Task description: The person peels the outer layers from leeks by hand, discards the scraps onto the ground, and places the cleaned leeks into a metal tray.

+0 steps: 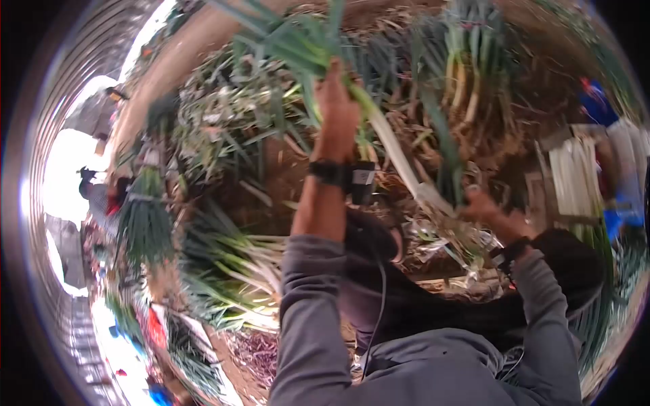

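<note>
My left hand (336,108) is closed around the green upper part of a leek (387,139), just below its spreading leaves. The pale stalk slants down to the right, and its root end lies close to my right hand (489,211). The curled fingers of my right hand meet the lower end of a dark green leaf (447,152). Motion blurs the fingertips there, and whether they also touch the roots is hard to make out. Below the root end are pale peelings and shreds (467,247).
A tied bundle of leeks (468,74) stands at the upper right. Loose leeks (233,271) lie to the left, beside heaped leaf scraps (230,115). Trimmed white stalks (575,172) are stacked at the right. Another person (105,203) is at the far left, near a hanging green bundle (147,216).
</note>
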Demonstrator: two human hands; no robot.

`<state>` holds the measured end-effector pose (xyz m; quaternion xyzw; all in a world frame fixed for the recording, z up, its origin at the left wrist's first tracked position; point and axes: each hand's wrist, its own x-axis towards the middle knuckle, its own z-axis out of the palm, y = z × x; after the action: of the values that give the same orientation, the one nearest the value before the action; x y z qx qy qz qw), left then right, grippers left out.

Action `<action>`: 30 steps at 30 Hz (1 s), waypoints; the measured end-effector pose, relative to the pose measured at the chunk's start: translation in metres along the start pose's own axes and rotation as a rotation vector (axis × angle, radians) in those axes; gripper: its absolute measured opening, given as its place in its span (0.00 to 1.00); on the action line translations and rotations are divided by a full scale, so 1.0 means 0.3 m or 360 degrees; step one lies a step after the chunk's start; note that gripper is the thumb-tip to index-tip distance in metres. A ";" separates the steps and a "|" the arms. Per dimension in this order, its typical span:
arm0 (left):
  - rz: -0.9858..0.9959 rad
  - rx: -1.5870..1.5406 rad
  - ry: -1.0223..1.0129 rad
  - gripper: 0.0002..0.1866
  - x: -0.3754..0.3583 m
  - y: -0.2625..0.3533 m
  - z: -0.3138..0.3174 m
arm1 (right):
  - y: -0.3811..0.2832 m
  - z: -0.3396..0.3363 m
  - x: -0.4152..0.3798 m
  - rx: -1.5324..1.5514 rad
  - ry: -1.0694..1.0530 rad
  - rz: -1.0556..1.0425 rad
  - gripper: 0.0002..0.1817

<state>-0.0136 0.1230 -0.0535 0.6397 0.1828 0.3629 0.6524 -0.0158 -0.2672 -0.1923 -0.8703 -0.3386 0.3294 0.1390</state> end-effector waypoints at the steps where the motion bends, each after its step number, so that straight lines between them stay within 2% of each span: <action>1: -0.0461 -0.0941 0.0198 0.13 -0.007 0.118 0.042 | 0.128 0.169 0.007 0.0202 -0.0069 -0.0136 0.27; 2: -0.0485 -0.0955 0.0164 0.13 -0.002 0.120 0.051 | 0.135 0.187 0.010 0.0060 -0.0392 0.0166 0.30; 3: -0.0420 -0.0885 0.0109 0.13 -0.008 0.109 0.057 | 0.100 0.151 -0.014 0.0073 -0.0393 0.0196 0.30; 5: -0.0405 -0.0822 0.0043 0.13 -0.056 0.100 0.070 | -0.040 0.004 -0.073 -0.0181 0.0055 0.0152 0.29; 7: -0.0551 -0.0788 -0.0024 0.13 -0.057 0.150 0.121 | -0.069 -0.070 0.025 0.0386 0.0790 -0.0397 0.24; 8: -0.0580 -0.0875 -0.0080 0.14 -0.050 0.129 0.128 | -0.194 -0.201 0.020 0.0569 0.0944 -0.0531 0.21; 9: -0.0602 -0.0882 -0.0097 0.14 -0.055 0.123 0.139 | -0.314 -0.334 -0.004 0.0763 0.0822 -0.0452 0.20; 10: -0.0697 -0.0916 -0.0158 0.15 -0.060 0.125 0.151 | -0.362 -0.380 0.033 0.0563 0.1129 -0.0767 0.19; 11: -0.0791 -0.0949 -0.0221 0.16 -0.068 0.130 0.167 | -0.425 -0.431 0.054 0.0591 0.1127 -0.0773 0.19; 13: -0.0799 -0.0892 -0.0309 0.18 -0.090 0.127 0.198 | -0.513 -0.488 0.097 0.0597 0.1205 -0.0829 0.21; 14: -0.0797 -0.0846 -0.0452 0.18 -0.094 0.118 0.204 | -0.534 -0.496 0.122 0.0697 0.1160 -0.0794 0.22; 16: -0.0802 -0.0842 -0.0729 0.20 -0.107 0.120 0.204 | -0.529 -0.504 0.148 0.0788 0.1113 -0.0755 0.23; 19: -0.0781 -0.0803 -0.0874 0.22 -0.124 0.147 0.215 | -0.507 -0.501 0.178 0.0942 0.1014 -0.0652 0.25; 22: -0.0618 -0.0783 -0.0878 0.23 -0.150 0.137 0.231 | -0.468 -0.553 0.119 0.1495 0.0701 -0.0615 0.20; 23: -0.0517 -0.0763 -0.0877 0.23 -0.151 0.132 0.238 | -0.469 -0.555 0.111 0.1485 0.0701 -0.0622 0.20; 25: -0.0548 -0.0701 -0.0832 0.21 -0.198 0.136 0.274 | -0.485 -0.561 0.099 0.1641 0.0686 -0.0668 0.16; 27: -0.0654 -0.1112 -0.0762 0.17 -0.232 0.154 0.293 | -0.501 -0.553 0.098 0.1651 0.0755 -0.0688 0.13; 28: -0.0655 -0.1168 -0.0877 0.17 -0.227 0.165 0.282 | -0.501 -0.550 0.094 0.1702 0.0768 -0.0659 0.12; 30: -0.0687 -0.1208 -0.0838 0.16 -0.230 0.181 0.289 | -0.491 -0.555 0.081 0.1749 0.0758 -0.0658 0.10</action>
<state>-0.0118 0.0089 -0.0065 0.3750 -0.0046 0.0873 0.9229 0.0353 -0.1460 -0.0115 -0.6379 -0.2410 0.2187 0.6980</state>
